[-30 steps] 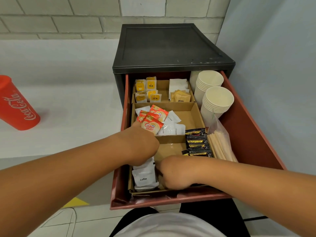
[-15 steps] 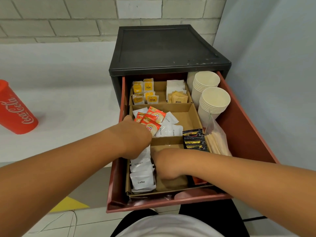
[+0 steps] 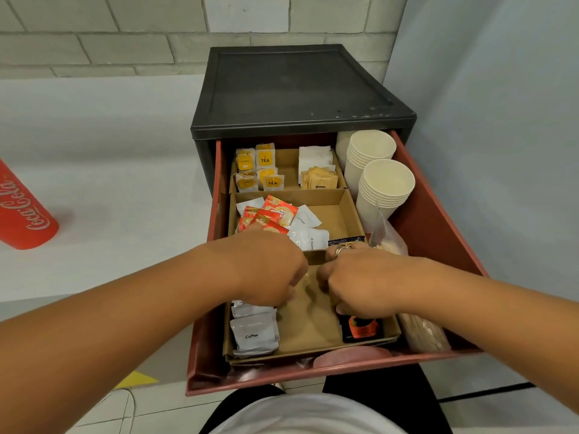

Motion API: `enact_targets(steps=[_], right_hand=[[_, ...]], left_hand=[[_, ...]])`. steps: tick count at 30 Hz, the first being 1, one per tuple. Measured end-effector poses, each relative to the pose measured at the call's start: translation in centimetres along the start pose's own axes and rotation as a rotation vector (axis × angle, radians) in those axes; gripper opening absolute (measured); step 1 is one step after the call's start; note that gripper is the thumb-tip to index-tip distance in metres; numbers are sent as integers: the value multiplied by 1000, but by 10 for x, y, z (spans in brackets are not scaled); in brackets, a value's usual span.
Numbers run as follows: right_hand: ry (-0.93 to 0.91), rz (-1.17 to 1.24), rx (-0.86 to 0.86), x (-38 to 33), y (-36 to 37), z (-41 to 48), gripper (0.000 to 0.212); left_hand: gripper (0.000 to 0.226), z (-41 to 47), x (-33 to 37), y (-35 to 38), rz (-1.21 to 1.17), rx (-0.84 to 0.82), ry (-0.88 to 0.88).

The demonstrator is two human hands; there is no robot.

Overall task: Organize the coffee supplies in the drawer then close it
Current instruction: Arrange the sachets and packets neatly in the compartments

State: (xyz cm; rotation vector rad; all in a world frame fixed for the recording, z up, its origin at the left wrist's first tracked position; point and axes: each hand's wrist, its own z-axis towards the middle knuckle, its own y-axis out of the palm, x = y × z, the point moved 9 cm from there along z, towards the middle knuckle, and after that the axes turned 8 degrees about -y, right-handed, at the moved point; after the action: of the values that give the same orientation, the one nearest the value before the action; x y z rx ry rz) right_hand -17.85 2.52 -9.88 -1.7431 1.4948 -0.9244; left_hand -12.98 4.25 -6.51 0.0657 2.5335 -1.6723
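Drawer [image 3: 434, 220] stands pulled well out of the black cabinet [image 3: 297, 86], its front edge nearest the person and below both wrists; three cardboard trays sit in a row from back to front. Both hands hang over the front tray [image 3: 308, 321]; the left hand [image 3: 269, 270] is at its left side, knuckles up and fingers curled down onto the top of the white coffee sachets [image 3: 253, 335]; the right hand [image 3: 360, 277], with a ring, is at its right side, fingers curled down over the black sachets [image 3: 362, 328]; the fingertips are hidden, so I cannot tell whether either hand grips a sachet. The coffee sachets lie stacked along the tray's left wall, long axis front to back, running from under the left hand toward the front edge; that hand is plainly the nearer. Bare cardboard lies between the two piles. Creamer packets [image 3: 310, 239] lie loose and crooked in the middle tray, just behind the hands, and look to be unsorted. Closing will, I judge, call for both hands out, then a push toward the cabinet.
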Motion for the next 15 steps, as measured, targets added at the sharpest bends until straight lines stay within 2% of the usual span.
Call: enact_targets(steps=[4, 7, 11, 15], right_hand=[[-27, -37, -24, -1, 6, -2, 34], [-37, -96, -69, -6, 14, -1, 33], [-4, -107, 6, -1, 9, 3, 41], [26, -188, -37, 1, 14, 5, 43]], left_hand=[[16, 5, -2, 3, -28, -10, -10], [21, 8, -17, -3, 17, 51, -82], [29, 13, -43, -11, 61, 134, -209], [35, 19, -60, -16, 54, 179, -272]])
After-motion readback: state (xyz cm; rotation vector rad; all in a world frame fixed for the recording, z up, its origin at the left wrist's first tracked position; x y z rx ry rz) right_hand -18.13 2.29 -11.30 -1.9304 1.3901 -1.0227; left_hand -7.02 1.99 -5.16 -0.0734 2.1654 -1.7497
